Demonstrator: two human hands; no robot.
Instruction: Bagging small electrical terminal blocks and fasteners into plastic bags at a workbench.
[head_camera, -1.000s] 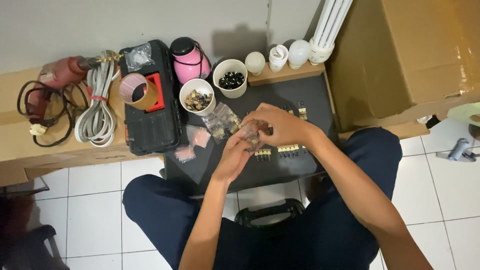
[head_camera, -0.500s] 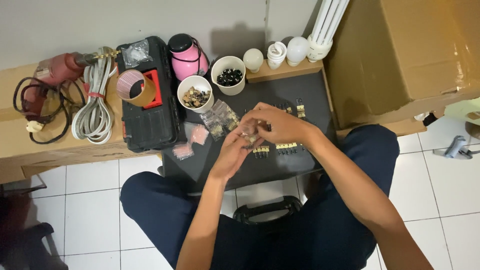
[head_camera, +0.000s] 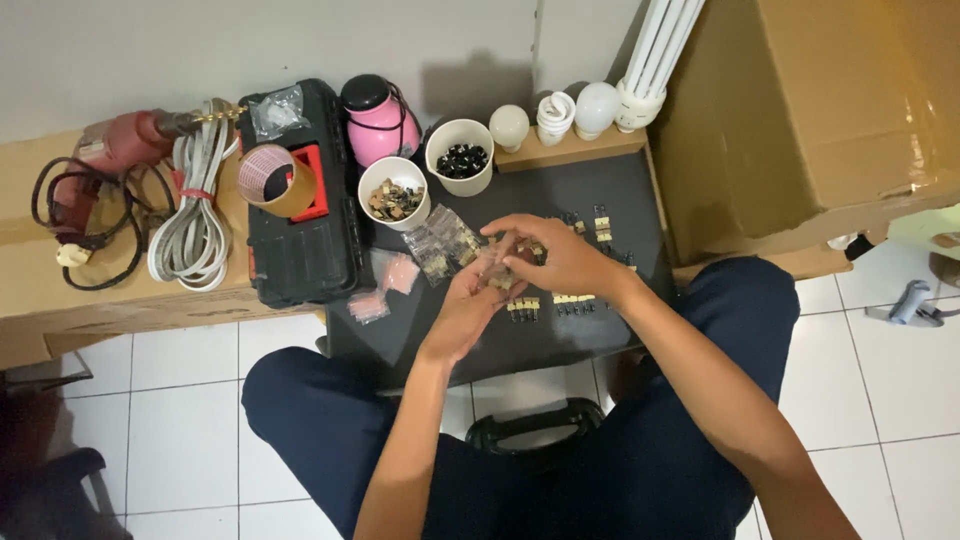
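My left hand and my right hand meet over a dark board on my lap. Both pinch a small clear plastic bag of little brass parts between their fingertips. Rows of small brass-and-black parts lie on the board just under and right of the hands. More clear bags of parts sit to the left of my fingers, and two small pink bags lie further left.
Two white cups hold parts: one with brass pieces, one with black pieces. A black tool case carries a tape roll. A pink jug, bulbs, a red drill, white cable and a large cardboard box surround the board.
Both hands stay together on the small bag, with only slight finger movement. The view has shifted a little.
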